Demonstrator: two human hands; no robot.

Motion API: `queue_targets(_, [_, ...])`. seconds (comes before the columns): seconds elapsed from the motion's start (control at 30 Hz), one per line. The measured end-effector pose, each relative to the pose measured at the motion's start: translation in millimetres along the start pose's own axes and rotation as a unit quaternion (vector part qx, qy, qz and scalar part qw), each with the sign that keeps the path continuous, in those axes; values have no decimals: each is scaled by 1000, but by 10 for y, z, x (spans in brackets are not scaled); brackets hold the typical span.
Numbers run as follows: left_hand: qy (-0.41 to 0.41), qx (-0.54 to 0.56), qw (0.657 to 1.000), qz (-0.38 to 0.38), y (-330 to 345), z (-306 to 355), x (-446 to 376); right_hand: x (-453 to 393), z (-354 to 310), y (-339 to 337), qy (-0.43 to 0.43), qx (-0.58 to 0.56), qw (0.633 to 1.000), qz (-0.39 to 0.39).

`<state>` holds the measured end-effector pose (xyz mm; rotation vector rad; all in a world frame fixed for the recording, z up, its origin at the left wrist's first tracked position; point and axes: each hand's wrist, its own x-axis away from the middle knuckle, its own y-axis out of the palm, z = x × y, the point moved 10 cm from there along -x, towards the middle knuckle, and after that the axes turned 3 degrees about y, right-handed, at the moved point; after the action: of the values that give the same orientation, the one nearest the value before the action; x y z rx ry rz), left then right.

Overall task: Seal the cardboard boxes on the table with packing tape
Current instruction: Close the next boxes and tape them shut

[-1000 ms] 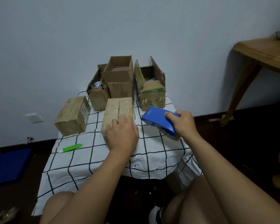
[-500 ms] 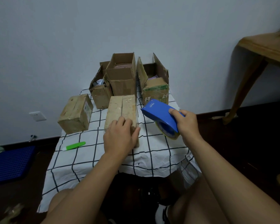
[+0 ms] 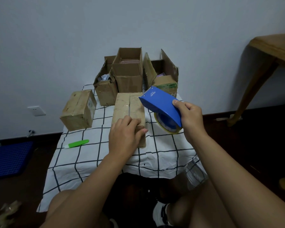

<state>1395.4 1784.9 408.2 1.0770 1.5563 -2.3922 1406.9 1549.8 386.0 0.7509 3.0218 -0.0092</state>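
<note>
A closed cardboard box (image 3: 130,106) lies in the middle of the checked tablecloth (image 3: 105,155), its two top flaps meeting along a centre seam. My left hand (image 3: 124,137) presses flat on the near end of this box. My right hand (image 3: 190,116) grips a blue tape dispenser (image 3: 160,104) with a roll of clear tape under it, held just right of the box with its nose over the box's far right corner. A second closed box (image 3: 78,110) sits to the left. Three open boxes, at back left (image 3: 104,89), back middle (image 3: 127,69) and back right (image 3: 161,73), stand behind.
A green utility knife (image 3: 76,143) lies on the cloth at the left. A wooden table (image 3: 273,51) stands at the right. A blue mat (image 3: 8,157) lies on the dark floor to the left. My knees are under the table's near edge.
My right hand has lifted the dispenser and tipped its nose toward the middle box's far right corner. My left hand stays pressed on the box's near end.
</note>
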Motion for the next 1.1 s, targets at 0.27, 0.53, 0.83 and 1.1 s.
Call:
queue_targets(0.27, [10,-51,999,-7,13,92,-11,23,5,34,4,6,1000,2])
queue_targets(0.53, [-5,-60,998,-20,24,79,-28,10,-9,-12,3,11,1000,5])
queue_targets(0.83, [12,-58,998,-25,22,64,-32,-27,-32,-52,-12,18,1000,6])
queue_targets(1.1, [19,-39,998,-41,-7,71,-54,-2,-111,22,-27,3,1000,-2])
